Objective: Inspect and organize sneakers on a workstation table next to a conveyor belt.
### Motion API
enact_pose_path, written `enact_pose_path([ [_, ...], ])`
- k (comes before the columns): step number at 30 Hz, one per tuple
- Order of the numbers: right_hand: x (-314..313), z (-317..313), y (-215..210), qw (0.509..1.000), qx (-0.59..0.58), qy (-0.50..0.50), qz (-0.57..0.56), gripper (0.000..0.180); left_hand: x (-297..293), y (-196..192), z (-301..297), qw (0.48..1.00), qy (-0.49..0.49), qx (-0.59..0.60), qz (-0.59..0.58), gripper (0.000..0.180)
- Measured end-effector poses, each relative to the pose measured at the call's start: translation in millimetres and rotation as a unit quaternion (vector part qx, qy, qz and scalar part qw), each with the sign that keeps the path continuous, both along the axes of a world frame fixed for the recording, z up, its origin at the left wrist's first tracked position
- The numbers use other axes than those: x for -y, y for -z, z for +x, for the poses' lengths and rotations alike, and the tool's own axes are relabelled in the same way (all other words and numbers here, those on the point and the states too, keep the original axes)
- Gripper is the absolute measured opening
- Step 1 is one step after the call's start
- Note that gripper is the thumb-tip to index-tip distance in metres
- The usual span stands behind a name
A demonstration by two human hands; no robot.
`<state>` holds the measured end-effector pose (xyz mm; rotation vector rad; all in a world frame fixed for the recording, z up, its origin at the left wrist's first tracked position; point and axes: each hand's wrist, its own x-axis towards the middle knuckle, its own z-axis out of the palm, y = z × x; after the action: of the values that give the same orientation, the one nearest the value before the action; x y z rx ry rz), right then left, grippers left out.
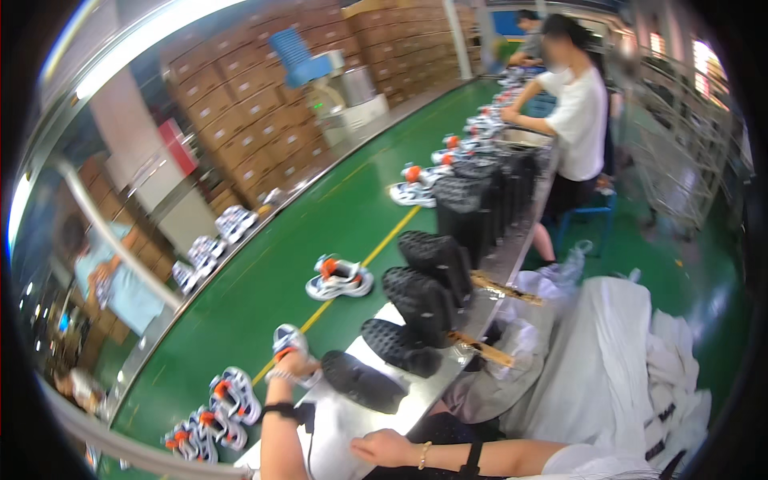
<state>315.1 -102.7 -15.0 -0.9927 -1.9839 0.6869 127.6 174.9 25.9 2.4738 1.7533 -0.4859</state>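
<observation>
My left hand (297, 366) reaches over the near side of the green conveyor belt (240, 320). It is closed on a white and navy sandal (290, 339) with an orange part inside. Close to my body, my right hand (386, 448) has its fingers curled; whether anything is in them is hidden. Beside it is a white, smooth sheet or bag (332, 440). A flat black oval piece with a rounded end (364, 382) lies on the metal ledge between my hands and a row of black, boot-like pieces with treaded tops (420, 302). Farther along the belt sits a pair of similar sandals (340, 278).
More sandals (228, 404) stand at the belt's lower left, others (412, 192) farther along. Two wooden strips (484, 350) jut from the ledge. White sacks (580, 360) lie at my right. A co-worker in white (578, 120) works up the line; cartons (248, 104) are stacked behind.
</observation>
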Motion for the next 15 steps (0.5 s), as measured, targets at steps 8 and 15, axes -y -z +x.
enact_pose_path([
  [8, 9.2, -0.7, 3.4, 1.000, 0.001, 0.017, -0.003, 0.025, 34.3, -34.4, -3.4, 0.987, -0.073, 0.039, -0.135, 0.064],
  [15, 9.6, -1.5, -63.9, 0.992, 0.004, 0.025, -0.122, 0.027, 25.7, -13.4, -36.9, 0.993, -0.028, 0.089, -0.065, 0.050],
])
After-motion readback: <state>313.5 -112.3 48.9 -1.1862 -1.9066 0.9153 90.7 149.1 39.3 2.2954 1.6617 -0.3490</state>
